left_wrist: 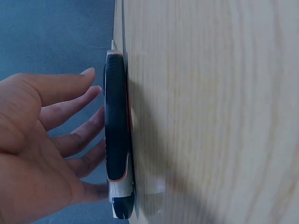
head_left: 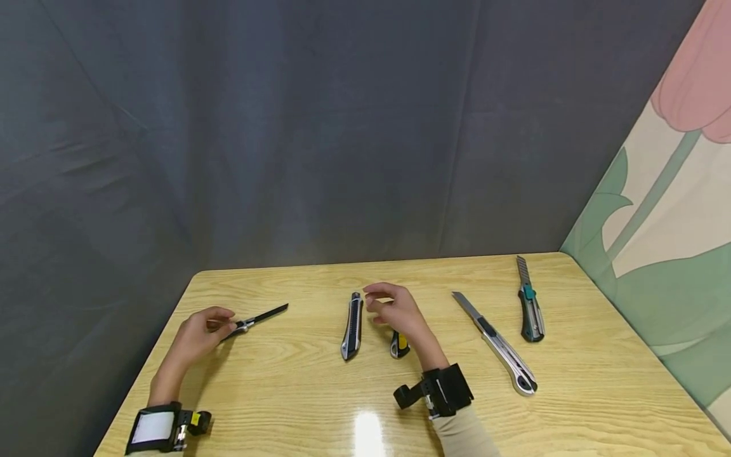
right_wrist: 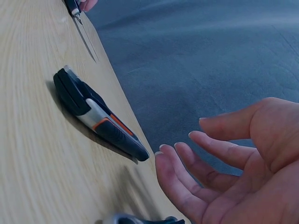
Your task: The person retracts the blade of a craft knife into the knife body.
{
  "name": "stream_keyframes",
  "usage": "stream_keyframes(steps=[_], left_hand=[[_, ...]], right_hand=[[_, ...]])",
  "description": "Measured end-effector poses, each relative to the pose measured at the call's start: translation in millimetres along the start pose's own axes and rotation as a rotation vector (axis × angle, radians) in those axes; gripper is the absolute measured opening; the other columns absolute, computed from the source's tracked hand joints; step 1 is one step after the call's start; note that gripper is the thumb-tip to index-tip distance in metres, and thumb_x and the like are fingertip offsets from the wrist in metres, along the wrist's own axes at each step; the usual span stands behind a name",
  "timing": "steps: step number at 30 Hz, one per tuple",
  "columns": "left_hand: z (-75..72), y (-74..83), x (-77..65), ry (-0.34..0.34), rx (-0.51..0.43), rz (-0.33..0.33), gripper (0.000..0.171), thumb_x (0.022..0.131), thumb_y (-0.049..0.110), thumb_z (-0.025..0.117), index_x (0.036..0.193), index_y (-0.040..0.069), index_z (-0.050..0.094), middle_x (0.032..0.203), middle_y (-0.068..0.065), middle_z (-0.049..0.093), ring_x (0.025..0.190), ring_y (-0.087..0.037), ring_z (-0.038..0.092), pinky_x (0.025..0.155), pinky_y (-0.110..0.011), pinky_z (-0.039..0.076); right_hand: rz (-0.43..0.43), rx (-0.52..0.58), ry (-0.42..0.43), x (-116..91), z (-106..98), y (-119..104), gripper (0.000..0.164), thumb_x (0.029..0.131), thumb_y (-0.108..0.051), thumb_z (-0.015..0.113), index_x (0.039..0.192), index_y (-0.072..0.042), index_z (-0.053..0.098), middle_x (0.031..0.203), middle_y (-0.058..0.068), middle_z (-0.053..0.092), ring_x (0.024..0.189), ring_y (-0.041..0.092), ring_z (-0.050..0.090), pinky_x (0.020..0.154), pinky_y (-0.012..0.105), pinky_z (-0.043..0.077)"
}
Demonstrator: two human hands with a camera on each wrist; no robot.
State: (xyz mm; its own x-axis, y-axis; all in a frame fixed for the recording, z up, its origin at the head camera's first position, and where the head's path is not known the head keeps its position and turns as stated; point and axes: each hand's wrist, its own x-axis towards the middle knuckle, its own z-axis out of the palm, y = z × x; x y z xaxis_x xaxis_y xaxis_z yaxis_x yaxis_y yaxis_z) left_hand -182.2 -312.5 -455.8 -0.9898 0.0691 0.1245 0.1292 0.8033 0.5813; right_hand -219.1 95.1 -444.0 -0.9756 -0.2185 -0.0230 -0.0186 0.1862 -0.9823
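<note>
At the left of the table, my left hand (head_left: 197, 333) is beside a dark-handled utility knife (left_wrist: 117, 121) whose long black blade sticks out. In the left wrist view the fingers (left_wrist: 79, 135) reach behind its handle, loosely bent, and the thumb stands off it; whether they touch it is unclear. My right hand (head_left: 400, 311) hovers with relaxed fingers and holds nothing. Just left of it lies a black and silver utility knife (head_left: 353, 327) with orange trim and no long blade showing. A black and yellow utility knife (head_left: 401, 344) lies below the right wrist, partly hidden.
To the right lie a long silver utility knife (head_left: 505, 349) and a green and grey one (head_left: 531, 308), both with blades extended. They rest on a light wooden table (head_left: 274, 393). A dark curtain (head_left: 342, 139) stands behind, and a flower-print cloth (head_left: 674, 254) hangs at the right.
</note>
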Motion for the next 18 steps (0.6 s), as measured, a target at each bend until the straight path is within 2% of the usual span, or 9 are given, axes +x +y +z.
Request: stream_keyframes(steps=[4, 9, 14, 18], left_hand=[[-0.2, -2.3, 0.4, -0.030, 0.031, -0.025, 0.039, 0.082, 0.021, 0.073, 0.114, 0.000, 0.062, 0.106, -0.023, 0.067, 0.093, -0.033, 0.061, 0.076, -0.053, 0.055], [0.2, -4.5, 1.7, -0.064, 0.107, -0.018, 0.036, 0.074, 0.012, 0.078, 0.104, -0.001, 0.065, 0.097, -0.021, 0.069, 0.086, -0.030, 0.062, 0.073, -0.051, 0.054], [2.5, -5.1, 2.7, -0.045, 0.157, -0.006, 0.025, 0.074, 0.007, 0.077, 0.096, 0.001, 0.067, 0.090, -0.017, 0.067, 0.080, -0.027, 0.060, 0.070, -0.051, 0.053], [10.6, -3.5, -3.0, -0.016, 0.145, -0.007, 0.024, 0.075, 0.009, 0.077, 0.096, 0.002, 0.068, 0.089, -0.016, 0.067, 0.078, -0.025, 0.059, 0.068, -0.050, 0.052]], right_hand=[[0.000, -0.001, -0.010, 1, 2, 1, 0.031, 0.090, -0.008, 0.060, 0.120, -0.003, 0.061, 0.113, 0.019, 0.062, 0.095, 0.032, 0.062, 0.078, 0.056, 0.058], [0.018, -0.008, -0.004, 1, 2, 2, 0.031, 0.090, -0.010, 0.061, 0.120, -0.005, 0.062, 0.114, 0.016, 0.063, 0.095, 0.031, 0.062, 0.078, 0.055, 0.058], [0.013, 0.000, 0.000, 1, 3, 1, 0.030, 0.090, -0.009, 0.060, 0.120, -0.004, 0.062, 0.112, 0.016, 0.063, 0.095, 0.033, 0.061, 0.078, 0.055, 0.058], [0.004, -0.008, -0.021, 0, 7, 2, 0.029, 0.090, -0.007, 0.060, 0.118, -0.003, 0.062, 0.111, 0.020, 0.063, 0.094, 0.034, 0.061, 0.076, 0.054, 0.059]])
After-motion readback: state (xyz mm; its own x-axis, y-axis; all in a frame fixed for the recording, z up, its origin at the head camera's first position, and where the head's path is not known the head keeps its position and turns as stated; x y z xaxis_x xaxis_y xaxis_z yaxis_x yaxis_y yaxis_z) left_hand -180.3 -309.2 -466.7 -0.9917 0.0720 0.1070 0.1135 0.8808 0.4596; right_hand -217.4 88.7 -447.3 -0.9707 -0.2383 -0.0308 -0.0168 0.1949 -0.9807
